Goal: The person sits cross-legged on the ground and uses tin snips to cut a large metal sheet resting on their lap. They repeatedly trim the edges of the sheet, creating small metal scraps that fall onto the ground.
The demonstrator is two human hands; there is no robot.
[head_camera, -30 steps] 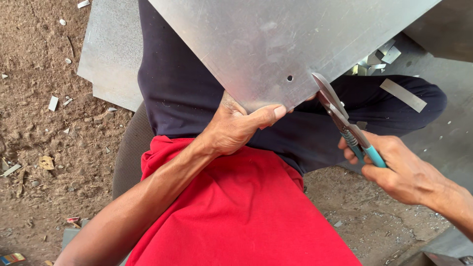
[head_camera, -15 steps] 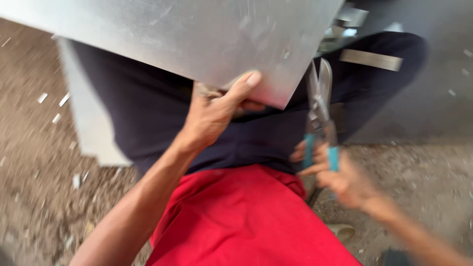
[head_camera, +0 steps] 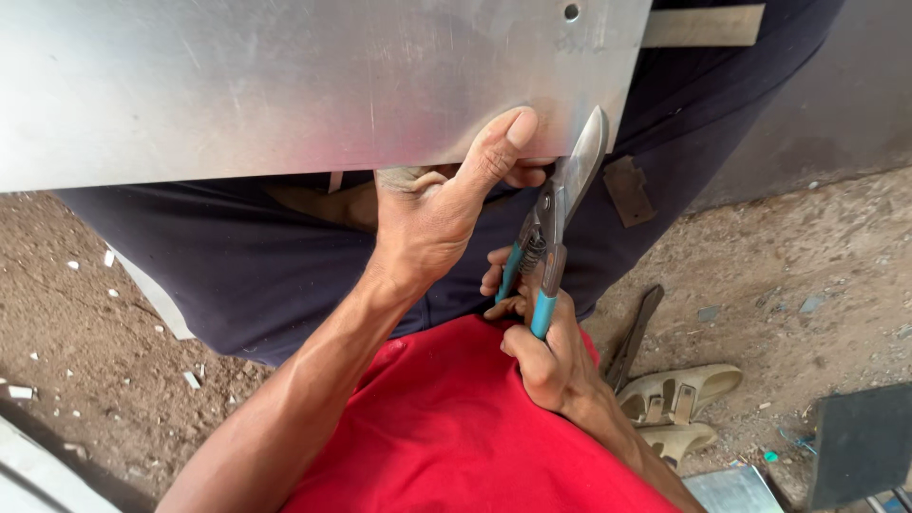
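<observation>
Dirt floor (head_camera: 807,256) bearing metal scraps (head_camera: 19,391) and a sandal (head_camera: 679,394).

There is one camera, worn on the person's head. It looks straight down, very close to the left hand (head_camera: 432,214), the right hand (head_camera: 541,347) and the lap. Dirt ground (head_camera: 817,275) shows on both sides.

— How much of that flat grey sheet of metal (head_camera: 285,85) can you make out?

— Only part; it runs off the top and left edges. The left hand (head_camera: 432,214) has just its thumb on top, the fingers tucked under the sheet, out of sight.

— And the teal-handled metal snips (head_camera: 549,237)?

— The lower blade is behind the sheet's edge. The right hand (head_camera: 541,347) covers the handle ends. The tan strapped sandal (head_camera: 679,404) is half hidden behind that forearm.
</observation>
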